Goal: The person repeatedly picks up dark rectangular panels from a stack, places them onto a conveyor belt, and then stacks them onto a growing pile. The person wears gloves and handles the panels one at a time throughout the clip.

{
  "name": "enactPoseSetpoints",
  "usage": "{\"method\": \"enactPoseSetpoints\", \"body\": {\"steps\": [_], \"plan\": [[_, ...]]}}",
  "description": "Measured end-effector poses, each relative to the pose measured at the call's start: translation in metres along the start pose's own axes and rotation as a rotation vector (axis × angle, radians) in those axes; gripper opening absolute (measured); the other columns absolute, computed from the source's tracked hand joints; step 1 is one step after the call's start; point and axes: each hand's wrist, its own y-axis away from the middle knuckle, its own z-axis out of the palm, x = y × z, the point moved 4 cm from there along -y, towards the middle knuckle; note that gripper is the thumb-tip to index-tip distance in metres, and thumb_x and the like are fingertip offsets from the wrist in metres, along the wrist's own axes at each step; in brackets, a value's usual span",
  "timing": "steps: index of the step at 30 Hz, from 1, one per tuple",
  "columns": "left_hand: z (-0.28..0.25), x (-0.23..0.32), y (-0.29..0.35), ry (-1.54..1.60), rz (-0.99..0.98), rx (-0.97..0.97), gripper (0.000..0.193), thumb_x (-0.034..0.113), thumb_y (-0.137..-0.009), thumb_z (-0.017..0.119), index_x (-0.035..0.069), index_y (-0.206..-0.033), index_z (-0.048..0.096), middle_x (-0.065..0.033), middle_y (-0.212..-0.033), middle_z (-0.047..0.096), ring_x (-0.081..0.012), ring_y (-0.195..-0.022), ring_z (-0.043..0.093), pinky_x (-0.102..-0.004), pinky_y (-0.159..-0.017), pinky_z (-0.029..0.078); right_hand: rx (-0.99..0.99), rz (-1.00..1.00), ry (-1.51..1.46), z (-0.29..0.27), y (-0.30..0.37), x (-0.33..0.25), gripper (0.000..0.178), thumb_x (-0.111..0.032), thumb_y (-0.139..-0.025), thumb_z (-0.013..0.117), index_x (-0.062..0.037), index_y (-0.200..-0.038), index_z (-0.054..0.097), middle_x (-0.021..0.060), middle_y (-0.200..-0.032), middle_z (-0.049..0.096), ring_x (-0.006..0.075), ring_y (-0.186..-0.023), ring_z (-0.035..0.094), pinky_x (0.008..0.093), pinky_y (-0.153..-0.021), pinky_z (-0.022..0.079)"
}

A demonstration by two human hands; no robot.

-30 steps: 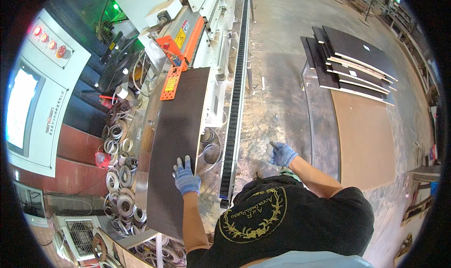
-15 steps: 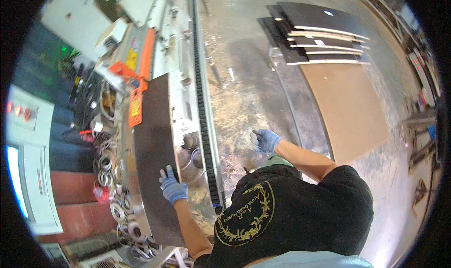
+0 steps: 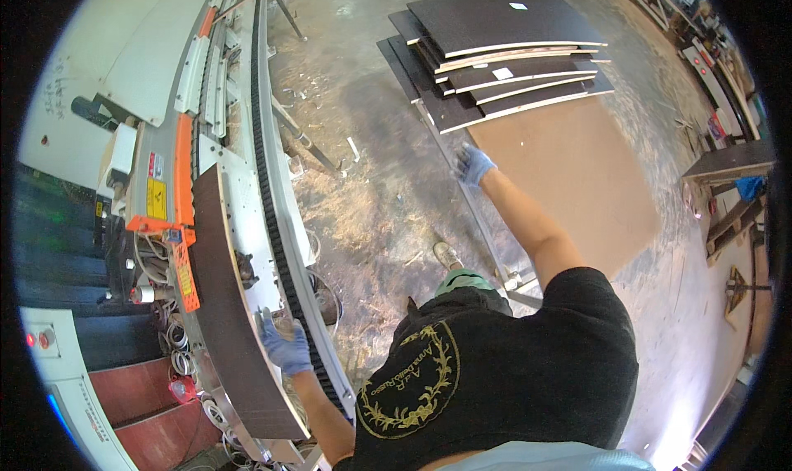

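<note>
A long dark brown board [image 3: 235,306] lies lengthwise on the machine at my left, its pale edge facing right. My left hand [image 3: 285,346], in a blue-grey glove, is at that right edge with fingers stretched out. Whether the palm presses on the board is hidden. My right hand [image 3: 473,165], gloved alike, is held out ahead with fingers apart and nothing in them. Nearest to it are the large tan panel [image 3: 569,174] and a stack of dark boards [image 3: 503,27] with pale edges, lying on the panel's far end.
An orange guard [image 3: 183,166] runs along the machine, beside a black ribbed track [image 3: 272,190]. Rolls of edge banding [image 3: 180,339] hang at the far left, near a control panel [image 3: 70,397]. Sawdust and scraps litter the floor [image 3: 371,215]. A wooden stand [image 3: 726,162] is at the right.
The view has shifted toward the right. My right hand has reached forward toward the stack, and my left hand now lies at the dark board's right edge.
</note>
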Motion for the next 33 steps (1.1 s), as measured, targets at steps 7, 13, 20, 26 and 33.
{"method": "enactPoseSetpoints", "body": {"steps": [7,13,20,26,33], "plan": [[0.062,0.083,0.013,0.096,-0.125,-0.109,0.054,0.015,-0.07,0.063,0.001,-0.119,0.045,-0.0161,-0.125,0.042,-0.0291,-0.114,0.043,-0.0357,-0.097,0.035,0.165,-0.16,-0.06,0.048,-0.139,-0.118,0.043,-0.049,-0.076,0.059,-0.0246,-0.109,0.05,0.0036,-0.109,0.046,0.024,-0.096,0.048,0.0503,-0.08,0.04],[0.065,0.102,0.008,-0.069,-0.177,-0.177,0.053,0.011,-0.067,0.062,0.002,-0.117,0.048,-0.0166,-0.123,0.044,-0.031,-0.112,0.044,-0.0366,-0.095,0.035,0.198,-0.149,-0.126,0.052,-0.181,-0.143,0.027,-0.045,-0.081,0.054,-0.0186,-0.082,0.054,-0.0007,-0.08,0.054,0.017,-0.074,0.054,0.0422,-0.067,0.042],[0.091,0.097,0.021,0.064,-0.161,-0.134,0.051,0.014,-0.068,0.063,0.002,-0.116,0.049,-0.0178,-0.121,0.046,-0.0314,-0.112,0.044,-0.0373,-0.095,0.035,-0.434,0.053,-0.103,0.078,0.024,-0.015,0.018,-0.03,-0.083,0.055,-0.012,-0.084,0.055,0.0033,-0.074,0.058,0.0169,-0.07,0.057,0.0314,-0.061,0.048],[0.08,0.144,-0.025,0.152,0.035,-0.13,0.052,0.027,-0.071,0.064,0.006,-0.117,0.05,-0.0172,-0.12,0.047,-0.0319,-0.112,0.045,-0.0373,-0.094,0.036,-0.244,0.011,0.025,0.076,0.057,-0.001,0.023,-0.021,-0.077,0.065,-0.0117,-0.095,0.054,0.0051,-0.088,0.061,0.0205,-0.081,0.06,0.0344,-0.072,0.051],[0.06,0.195,-0.024,-0.067,0.165,-0.329,0.066,0.038,-0.063,0.068,0.012,-0.12,0.047,-0.0181,-0.121,0.045,-0.0336,-0.113,0.041,-0.0447,-0.095,0.031,-0.629,0.041,0.195,0.137,0.169,0.125,0.021,-0.013,-0.079,0.064,-0.006,-0.096,0.054,0.0039,-0.088,0.058,0.0181,-0.086,0.055,0.0319,-0.073,0.048]]}}
